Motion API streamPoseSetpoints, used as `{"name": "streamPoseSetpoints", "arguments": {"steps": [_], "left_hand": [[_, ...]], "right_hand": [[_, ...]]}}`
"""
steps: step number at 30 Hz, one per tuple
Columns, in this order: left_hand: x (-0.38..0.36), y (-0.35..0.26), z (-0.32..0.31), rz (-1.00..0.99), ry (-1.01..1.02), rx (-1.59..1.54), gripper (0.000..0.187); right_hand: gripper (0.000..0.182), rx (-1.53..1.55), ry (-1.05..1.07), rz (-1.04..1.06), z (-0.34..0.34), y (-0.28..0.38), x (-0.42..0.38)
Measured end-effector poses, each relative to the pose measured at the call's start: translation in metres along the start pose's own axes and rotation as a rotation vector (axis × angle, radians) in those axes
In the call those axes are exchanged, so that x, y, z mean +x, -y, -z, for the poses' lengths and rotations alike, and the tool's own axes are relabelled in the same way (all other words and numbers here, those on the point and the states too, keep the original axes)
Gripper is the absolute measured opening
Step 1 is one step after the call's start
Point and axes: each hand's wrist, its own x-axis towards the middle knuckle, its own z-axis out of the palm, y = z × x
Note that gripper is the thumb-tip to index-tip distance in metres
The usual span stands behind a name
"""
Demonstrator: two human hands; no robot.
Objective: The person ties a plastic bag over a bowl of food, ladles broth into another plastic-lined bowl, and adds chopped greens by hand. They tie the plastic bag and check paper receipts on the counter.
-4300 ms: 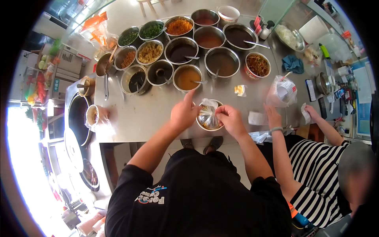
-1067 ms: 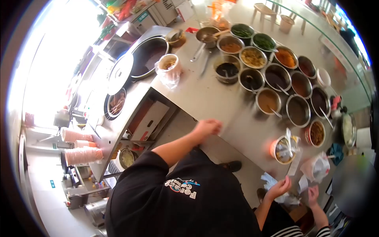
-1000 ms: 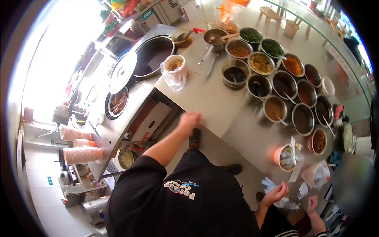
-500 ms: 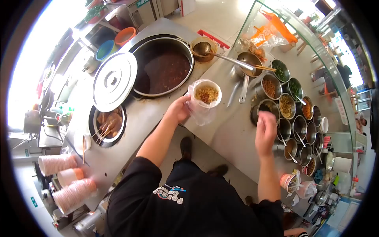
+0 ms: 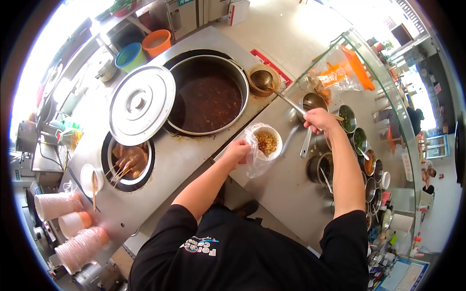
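Two hands are at work: your left hand (image 5: 236, 151) grips the bag-lined paper bowl (image 5: 266, 142), fingers curled round its near-left side, steadying it on the tabletop (image 5: 286, 189) just right of the big pot of dark broth (image 5: 208, 97). Your right hand (image 5: 318, 120) is closed round the long handle of the ladle (image 5: 281, 95), whose cup rests in a small brown bowl (image 5: 261, 79) at the far edge. The step in hand looks like dressing the bowl, which already holds yellowish toppings. Next, you would need to lift the ladle clear and swing it toward the pot or over the bowl without dripping. Beside your right arm runs a row of metal condiment pots (image 5: 363, 155) with spoons standing in them; the pot lid (image 5: 141, 104) lies left, over skewers (image 5: 127, 160).
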Motion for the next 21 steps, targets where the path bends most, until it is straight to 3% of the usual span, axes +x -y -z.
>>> {"name": "streamPoseSetpoints", "arguments": {"steps": [2,6,8,10,11,14,16,17,19,21], "left_hand": [[-0.012,-0.014,-0.007,0.031,-0.053,0.13,0.007],[0.009,0.007,-0.003,-0.02,-0.096,0.002,0.012],[-0.033,-0.018,-0.005,0.008,-0.087,-0.023,0.015],[-0.059,-0.025,0.006,0.001,0.021,-0.388,0.02],[-0.067,-0.019,0.022,-0.033,0.102,-0.469,0.028],[-0.104,-0.009,0.068,-0.135,0.194,-0.676,0.026],[-0.143,-0.023,0.081,-0.23,0.047,-0.615,0.025],[-0.148,-0.013,0.101,-0.28,0.037,-0.61,0.027],[-0.161,-0.009,0.12,-0.337,-0.045,-0.622,0.029],[-0.176,-0.007,0.133,-0.412,-0.096,-0.64,0.036]], "right_hand": [[0.022,0.034,-0.012,0.026,-0.011,-0.009,-0.014],[0.019,0.09,-0.179,0.232,-0.04,-0.018,-0.079],[0.023,0.119,-0.172,0.236,-0.05,-0.012,-0.103],[0.03,0.168,-0.166,0.238,-0.061,-0.005,-0.1],[0.036,0.175,-0.141,0.28,-0.069,-0.004,-0.092],[0.046,0.105,-0.069,0.344,-0.101,-0.01,-0.047],[0.046,-0.504,-0.356,0.812,-0.133,-0.006,-0.015],[0.046,-0.505,-0.34,0.828,-0.144,0.002,-0.007],[0.043,-0.781,-0.339,0.642,-0.168,0.025,0.0],[0.041,-0.838,-0.325,0.672,-0.183,0.029,0.017]]}}
